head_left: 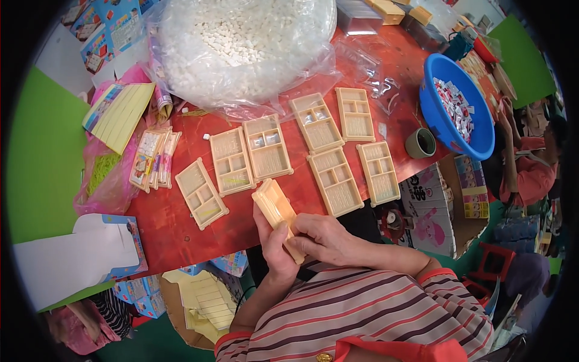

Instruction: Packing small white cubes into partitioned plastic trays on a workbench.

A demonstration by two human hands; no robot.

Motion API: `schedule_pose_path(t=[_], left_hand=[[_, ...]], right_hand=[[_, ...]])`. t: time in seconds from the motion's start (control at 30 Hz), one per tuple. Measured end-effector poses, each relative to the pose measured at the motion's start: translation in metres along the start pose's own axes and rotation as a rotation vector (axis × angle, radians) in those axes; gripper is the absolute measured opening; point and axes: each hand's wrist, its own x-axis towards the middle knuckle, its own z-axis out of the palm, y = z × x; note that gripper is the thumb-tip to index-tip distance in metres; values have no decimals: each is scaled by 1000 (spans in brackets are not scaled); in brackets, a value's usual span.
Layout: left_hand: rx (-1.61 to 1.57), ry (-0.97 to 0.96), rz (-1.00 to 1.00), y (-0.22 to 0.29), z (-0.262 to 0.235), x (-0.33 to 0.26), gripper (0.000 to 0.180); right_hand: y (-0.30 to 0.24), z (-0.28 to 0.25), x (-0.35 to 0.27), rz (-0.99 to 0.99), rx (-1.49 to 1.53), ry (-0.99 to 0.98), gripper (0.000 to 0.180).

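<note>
Near the table's front edge, both my hands are wrapped round a cream plastic box (275, 203), tipped up on its side. My left hand (272, 244) grips it from the left with the thumb on its face, and my right hand (329, 237) closes on its lower right part. Several cream compartment trays lie open beyond my hands. A tray (231, 164) and a neighbouring tray (266, 148) hold small pieces in some sections. Another tray (202, 193) is on the left, and one more tray (335, 181) rests right of the held box.
A big clear bag of small white pieces (241, 51) fills the table's back. On the right stand a blue basin (429, 105) of small packets and a dark cup (420, 145). Stacked printed packs (154, 158) and yellow sheets (123, 117) lie left. Other people sit at both sides.
</note>
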Motion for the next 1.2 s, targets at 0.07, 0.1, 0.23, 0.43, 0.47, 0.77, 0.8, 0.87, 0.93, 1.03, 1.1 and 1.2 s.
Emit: schedule_pose_path(t=[0.07, 0.1, 0.23, 0.43, 0.47, 0.77, 0.8, 0.87, 0.93, 1.03, 1.1, 1.2], left_hand=[[25, 39, 52, 1, 3, -3, 70], [25, 44, 54, 3, 2, -4, 70], [-29, 26, 33, 7, -1, -6, 69], [-24, 114, 159, 27, -18, 2, 69], [-12, 160, 202, 31, -24, 4, 71], [43, 226, 242, 44, -37, -9, 78], [40, 211, 230, 41, -37, -11, 78], [-24, 210, 202, 34, -35, -12, 77], [-57, 174, 177, 31, -34, -14, 77], [-61, 133, 135, 29, -27, -15, 76], [-73, 128, 127, 28, -25, -16, 76], [-2, 169, 187, 29, -23, -19, 70]], right_hand=[[4, 4, 1, 27, 140, 0, 20], [6, 5, 0, 57, 276, 6, 19], [9, 2, -2, 285, 684, -30, 16], [2, -13, 5, 123, 198, 57, 14], [2, -14, 8, -16, -179, 82, 14], [25, 10, 37, -33, -844, 173, 21], [21, 9, 36, -43, -836, 160, 21], [9, 2, 33, -113, -617, 173, 21], [-15, 6, 27, -110, -405, 67, 21], [-31, 23, 21, -163, -87, -105, 21], [-26, 25, 24, -101, 20, -129, 19], [-17, 31, 24, -68, 154, -134, 17]])
